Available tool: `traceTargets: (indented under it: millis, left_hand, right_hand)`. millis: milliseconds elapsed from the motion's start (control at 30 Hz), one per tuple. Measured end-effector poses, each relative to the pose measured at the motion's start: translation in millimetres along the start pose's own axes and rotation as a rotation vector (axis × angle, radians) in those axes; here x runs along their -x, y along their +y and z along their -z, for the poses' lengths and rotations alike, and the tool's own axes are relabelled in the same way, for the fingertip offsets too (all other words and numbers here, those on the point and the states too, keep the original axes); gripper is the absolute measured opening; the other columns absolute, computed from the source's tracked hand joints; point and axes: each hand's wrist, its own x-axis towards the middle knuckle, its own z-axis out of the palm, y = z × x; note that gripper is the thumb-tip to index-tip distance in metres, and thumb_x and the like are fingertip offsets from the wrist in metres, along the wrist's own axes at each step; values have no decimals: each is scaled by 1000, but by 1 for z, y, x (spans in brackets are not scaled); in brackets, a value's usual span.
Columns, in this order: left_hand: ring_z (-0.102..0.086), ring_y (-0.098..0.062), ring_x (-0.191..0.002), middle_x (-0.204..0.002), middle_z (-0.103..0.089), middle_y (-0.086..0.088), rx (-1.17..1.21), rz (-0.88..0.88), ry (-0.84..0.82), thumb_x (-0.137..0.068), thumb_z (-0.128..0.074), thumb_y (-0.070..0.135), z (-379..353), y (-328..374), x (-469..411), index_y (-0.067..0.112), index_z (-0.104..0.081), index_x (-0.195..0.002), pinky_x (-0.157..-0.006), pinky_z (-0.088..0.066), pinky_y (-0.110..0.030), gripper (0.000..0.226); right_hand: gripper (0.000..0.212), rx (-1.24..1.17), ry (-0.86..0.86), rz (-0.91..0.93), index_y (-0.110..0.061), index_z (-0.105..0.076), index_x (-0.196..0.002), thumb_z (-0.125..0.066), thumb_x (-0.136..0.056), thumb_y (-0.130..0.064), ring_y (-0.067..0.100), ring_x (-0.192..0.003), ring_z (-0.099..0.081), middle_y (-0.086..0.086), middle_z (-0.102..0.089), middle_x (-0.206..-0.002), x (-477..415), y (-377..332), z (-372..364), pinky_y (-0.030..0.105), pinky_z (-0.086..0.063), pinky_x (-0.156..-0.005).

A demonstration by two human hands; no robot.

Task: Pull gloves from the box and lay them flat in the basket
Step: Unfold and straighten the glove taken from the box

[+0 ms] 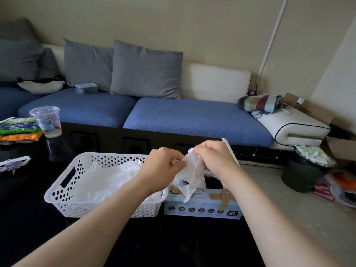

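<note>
Both hands, the left hand [163, 162] and the right hand [213, 157], are pinching a crumpled white glove [192, 174] hanging long-ways down above the glove box [202, 207]. The white basket [63, 187] is sitting just left, nearer the left hand.

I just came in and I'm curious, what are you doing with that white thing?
A person is pinching a thin white glove with the left hand and right hand, just above the open glove box. Beside the box sits a white basket with gloves already lying in it. This glove is not in the basket yet.
</note>
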Motion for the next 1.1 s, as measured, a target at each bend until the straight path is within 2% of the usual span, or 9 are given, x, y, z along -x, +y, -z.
traceTargets:
  millis: [100,233,433,600,667,800,900,967,1100]
  left_hand:
    - [-69,-9,-82,-85,-73,11,-49,16,52,-101,-68,26,-3,2,1,33,-67,-122,-81,-62,-40,22]
    - [-70,-17,-75,-81,-72,6,-124,-19,63,-101,-63,26,-10,3,-1,37,-56,-112,-69,-62,-47,17]
    - [-52,-17,-115,-113,-69,14,-337,-199,-219,-101,-56,37,-22,12,2,36,-70,-118,-104,-43,-42,22]
    - [-23,-30,-137,-148,-40,3,-520,-60,-481,-103,-34,62,-31,23,9,38,-68,-124,-113,-17,-51,46]
    - [-18,-28,-143,-155,-35,4,-435,-24,-438,-103,-36,61,-30,25,7,41,-63,-132,-115,-16,-51,44]
    - [-29,-21,-130,-140,-47,10,-216,-5,-190,-101,-50,46,-25,30,1,39,-52,-139,-110,-30,-42,38]
    - [-43,-15,-128,-130,-57,11,274,117,-87,-95,-51,40,-16,33,-2,35,-45,-140,-108,-40,-42,45]
    - [-56,-9,-123,-126,-64,10,562,173,-35,-95,-47,40,-11,38,-3,31,-55,-132,-103,-45,-37,39]
    - [-68,-35,-106,-112,-72,-21,834,290,-25,-98,-42,42,-1,40,-6,-1,-67,-114,-102,-53,-48,53]
  right_hand:
    - [22,-207,164,-120,-4,-56,-85,-57,-102,-18,20,-78,-49,4,-50,-85,-4,-2,-1,35,-41,-71]
    - [19,-287,390,-80,-16,-57,-90,-45,-104,-17,20,-82,-52,-1,-58,-88,-15,5,-1,34,-40,-67]
    - [19,-200,552,243,-17,-58,-117,-39,-114,-19,-15,-87,-59,-17,-61,-101,-13,5,6,4,-42,-69]
    - [19,-24,555,427,-11,-60,-114,-42,-115,-15,-15,-80,-58,-15,-61,-90,-10,7,4,8,-42,-64]
    - [20,57,561,482,-12,-60,-114,-42,-115,-18,-5,-78,-60,-13,-62,-86,-11,10,3,12,-42,-61]
    - [21,249,579,569,-13,-60,-114,-40,-115,-21,1,-66,-53,-7,-60,-79,-11,9,1,13,-36,-56]
    - [22,345,518,560,-15,-61,-111,-41,-114,-25,11,-64,-53,-5,-63,-78,-9,6,-3,29,-35,-57]
    - [21,300,442,537,-18,-64,-106,-46,-113,-26,16,-68,-60,-5,-66,-76,-8,4,-7,37,-43,-61]
    - [23,-6,219,448,-20,-69,-90,-55,-108,-21,4,-72,-59,-16,-66,-74,-4,-5,-14,21,-43,-66]
